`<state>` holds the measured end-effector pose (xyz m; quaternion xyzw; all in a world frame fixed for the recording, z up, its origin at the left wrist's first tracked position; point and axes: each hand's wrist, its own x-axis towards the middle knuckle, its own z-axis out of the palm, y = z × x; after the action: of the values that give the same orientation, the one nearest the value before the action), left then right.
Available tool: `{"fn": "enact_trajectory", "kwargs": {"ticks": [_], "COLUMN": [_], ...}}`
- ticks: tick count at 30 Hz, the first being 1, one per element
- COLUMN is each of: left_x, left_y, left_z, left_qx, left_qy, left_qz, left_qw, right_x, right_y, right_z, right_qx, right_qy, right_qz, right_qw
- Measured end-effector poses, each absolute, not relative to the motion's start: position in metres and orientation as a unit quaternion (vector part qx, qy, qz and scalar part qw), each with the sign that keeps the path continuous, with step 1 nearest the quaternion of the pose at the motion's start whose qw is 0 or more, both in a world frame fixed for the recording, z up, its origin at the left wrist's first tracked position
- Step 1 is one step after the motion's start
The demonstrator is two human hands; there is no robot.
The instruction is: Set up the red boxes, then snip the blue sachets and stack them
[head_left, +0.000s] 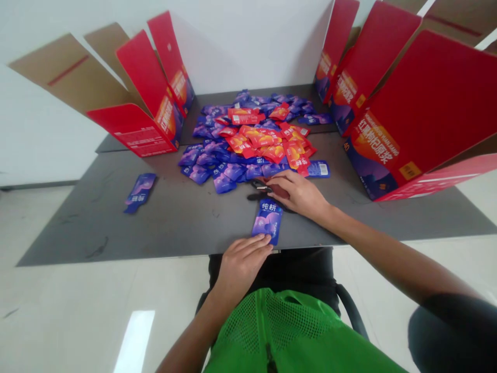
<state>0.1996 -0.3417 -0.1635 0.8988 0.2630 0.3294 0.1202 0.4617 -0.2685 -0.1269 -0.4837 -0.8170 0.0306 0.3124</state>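
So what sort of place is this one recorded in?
Probably an indoor packing station, perhaps a staged one: a grey table bears a heap of purple and red sachets, open red printed cartons stand on either side of it, and the person wears a green mesh vest.

A head-worn camera looks forward and down across the table (182, 217).

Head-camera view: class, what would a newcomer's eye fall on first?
Probably the heap of red and purple packets in the middle of the grey table. Tall, open red cartons flank it on both sides. Nearer the viewer, the left hand rests its fingertips on a single purple packet close to the table's front edge.
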Motion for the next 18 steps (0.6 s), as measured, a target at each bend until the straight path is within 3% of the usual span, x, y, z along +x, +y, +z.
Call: {"fn": "enact_trajectory", "kwargs": {"ticks": [8, 18], "left_x": [0.224, 0.278], "left_y": [-0.327, -0.249], "left_z": [-0.127, -0.149], "left_qx": [0.871, 0.86], "left_qy": [0.323, 0.444], "left_qz": [0.325, 0.249], "left_qw": [0.177, 0.028], "right_x": [0.483, 0.527], "right_y": [-0.338, -0.395], "right_z": [-0.101, -0.14], "right_qx": [-0.542, -0.645], "right_qy": [-0.701, -0.604], "right_qz": [-0.029, -0.02], "right_qw": [0.462, 0.467]}}
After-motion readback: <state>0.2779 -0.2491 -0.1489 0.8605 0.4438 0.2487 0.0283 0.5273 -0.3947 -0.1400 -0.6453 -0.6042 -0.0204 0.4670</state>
